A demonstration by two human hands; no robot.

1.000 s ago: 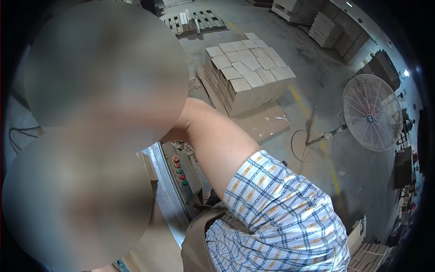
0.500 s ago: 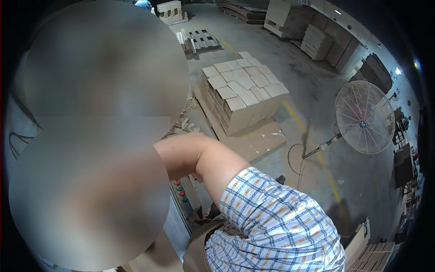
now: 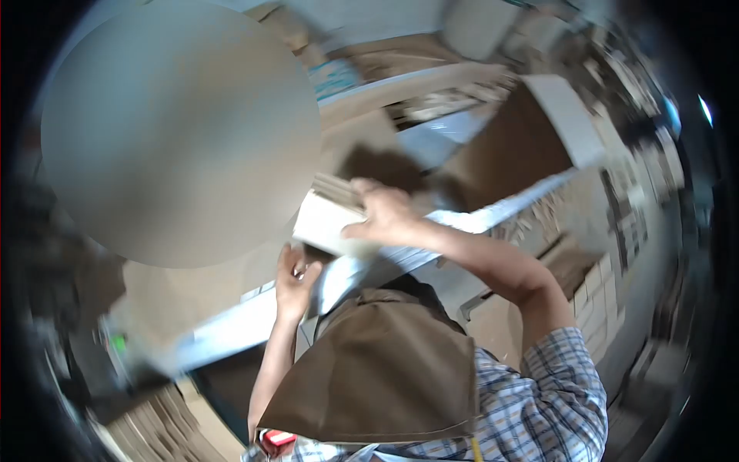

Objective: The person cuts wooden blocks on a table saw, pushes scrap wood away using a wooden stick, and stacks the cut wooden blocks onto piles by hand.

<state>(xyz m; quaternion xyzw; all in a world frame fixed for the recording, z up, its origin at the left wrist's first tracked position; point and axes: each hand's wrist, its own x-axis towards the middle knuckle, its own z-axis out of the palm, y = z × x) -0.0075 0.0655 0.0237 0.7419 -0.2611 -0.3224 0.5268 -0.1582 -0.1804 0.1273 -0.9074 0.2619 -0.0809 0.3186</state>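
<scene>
My right hand (image 3: 389, 218) is closed on a short stack of thin pale wooden boards (image 3: 331, 222), thumb on the near face and fingers over the far edge. The stack is held above the worktable (image 3: 204, 300), near its front edge. Just left of and below the stack is my left hand (image 3: 292, 283), with thumb and fingers apart and nothing visible between them. Motion blurs both hands and the boards. A large blurred disc hides the upper left of the view.
A bright metal edge strip (image 3: 231, 325) runs along the table front. An upright brown panel or open box (image 3: 508, 146) stands at the right. Wood scraps (image 3: 539, 219) lie beyond it. Stacked boards (image 3: 158, 427) are at the lower left. A brown apron (image 3: 377, 369) covers my front.
The view has swung from the floor, with its pallet stack and fan, to the worktable. Both hands and the held boards now show; a blurred disc hid them or they were out of view before.
</scene>
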